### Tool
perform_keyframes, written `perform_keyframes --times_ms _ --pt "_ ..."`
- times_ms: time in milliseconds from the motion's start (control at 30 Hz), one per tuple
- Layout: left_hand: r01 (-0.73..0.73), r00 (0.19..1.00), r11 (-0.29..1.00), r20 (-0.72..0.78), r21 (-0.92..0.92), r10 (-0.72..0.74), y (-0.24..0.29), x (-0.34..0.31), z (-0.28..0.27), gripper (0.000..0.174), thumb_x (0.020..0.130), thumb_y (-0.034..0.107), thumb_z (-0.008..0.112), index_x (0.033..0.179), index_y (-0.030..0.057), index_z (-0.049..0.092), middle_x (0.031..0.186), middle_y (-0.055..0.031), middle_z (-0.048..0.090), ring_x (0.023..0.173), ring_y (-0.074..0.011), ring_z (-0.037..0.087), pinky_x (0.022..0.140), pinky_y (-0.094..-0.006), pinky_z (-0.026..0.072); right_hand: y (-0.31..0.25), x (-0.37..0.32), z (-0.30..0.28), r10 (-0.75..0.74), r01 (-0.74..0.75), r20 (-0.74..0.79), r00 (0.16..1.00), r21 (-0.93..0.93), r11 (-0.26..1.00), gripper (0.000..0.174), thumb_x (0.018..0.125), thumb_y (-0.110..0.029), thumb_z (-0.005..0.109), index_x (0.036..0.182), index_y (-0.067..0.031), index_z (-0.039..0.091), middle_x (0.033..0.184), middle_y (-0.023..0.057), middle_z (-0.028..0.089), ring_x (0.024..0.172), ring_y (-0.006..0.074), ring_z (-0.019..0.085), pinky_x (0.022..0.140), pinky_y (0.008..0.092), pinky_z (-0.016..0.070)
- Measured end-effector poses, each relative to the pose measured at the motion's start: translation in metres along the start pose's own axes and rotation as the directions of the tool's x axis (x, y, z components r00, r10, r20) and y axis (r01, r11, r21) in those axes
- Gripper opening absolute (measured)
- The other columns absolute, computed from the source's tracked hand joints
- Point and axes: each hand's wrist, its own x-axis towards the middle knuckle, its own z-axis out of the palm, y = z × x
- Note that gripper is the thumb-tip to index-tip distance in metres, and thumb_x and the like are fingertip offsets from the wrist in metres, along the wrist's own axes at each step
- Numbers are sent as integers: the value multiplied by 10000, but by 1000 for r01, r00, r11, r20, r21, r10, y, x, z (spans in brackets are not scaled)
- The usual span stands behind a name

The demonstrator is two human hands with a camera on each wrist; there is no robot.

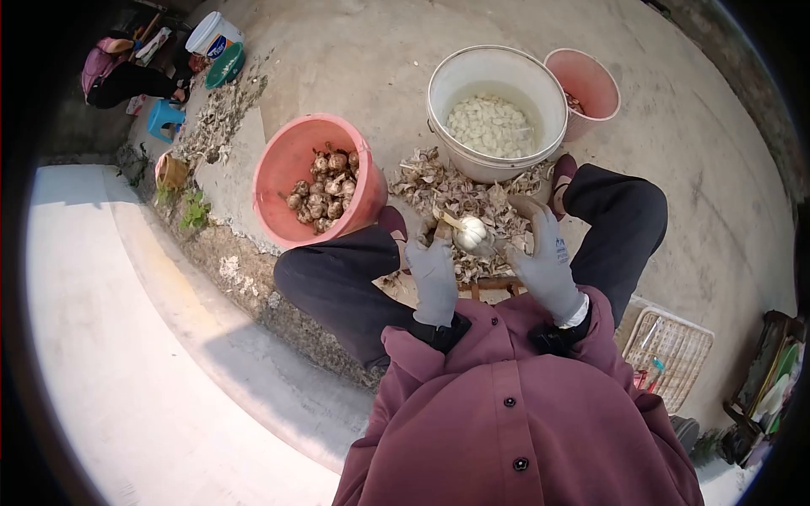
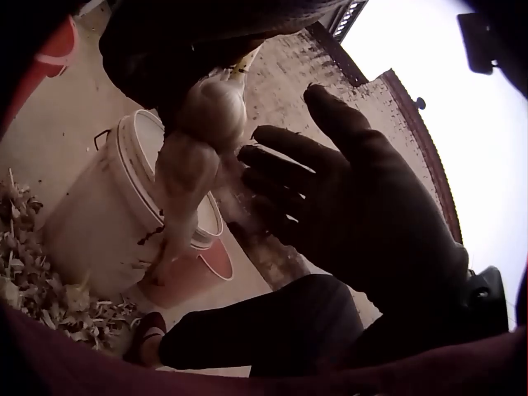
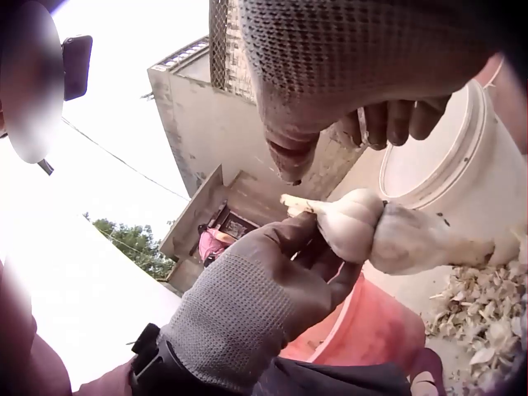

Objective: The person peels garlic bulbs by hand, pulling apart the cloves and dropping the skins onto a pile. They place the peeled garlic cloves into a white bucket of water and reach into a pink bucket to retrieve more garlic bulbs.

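My left hand, in a grey glove, grips a white garlic bulb near its stem. Against this bulb in the right wrist view lies a second, duller bulb-shaped piece with a long tapering end; whether they are joined I cannot tell. My gloved right hand is just right of the garlic. The left wrist view shows the right hand with fingers spread and apart from the bulb, while the left hand is dark at the top.
A pink bucket of unpeeled bulbs stands at left. Ahead are a white bucket with pale cloves in liquid and a smaller pink bucket. Husks cover the ground between the feet. Someone in pink sits far left.
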Motion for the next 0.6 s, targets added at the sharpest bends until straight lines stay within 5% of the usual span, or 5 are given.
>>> perform_keyframes --times_ms 67,133,167,600 --pt "-62 997 990 59 129 54 -2 -7 5 181 947 35 549 1117 -17 585 959 -2 592 864 -66 541 765 -224 450 4 10 18 -52 55 33 998 -102 993 527 835 -246 707 1282 -34 525 1241 202 537 1130 340 552 966 390 439" --pt "115 993 991 -31 66 -113 5 -13 12 201 944 34 552 1134 -21 587 982 -13 601 881 -68 541 782 -223 449 9 16 30 296 -356 338 893 128 926 497 854 -297 698 1238 -19 550 1124 199 604 1006 311 619 865 378 485" --pt "-35 998 992 59 118 29 0 -9 8 168 948 55 569 1096 -22 580 893 -1 562 723 -52 453 621 -210 379 19 14 35 249 -331 355 901 193 924 460 872 -299 681 1210 -11 562 994 184 646 858 275 654 767 359 511" --pt "134 984 980 140 -148 -114 -7 -16 9 92 949 67 593 1020 9 603 924 -16 602 778 -74 566 706 -232 481 24 -7 35 267 -378 299 916 422 824 383 831 -79 635 1194 14 559 1016 116 643 892 142 617 793 294 515"
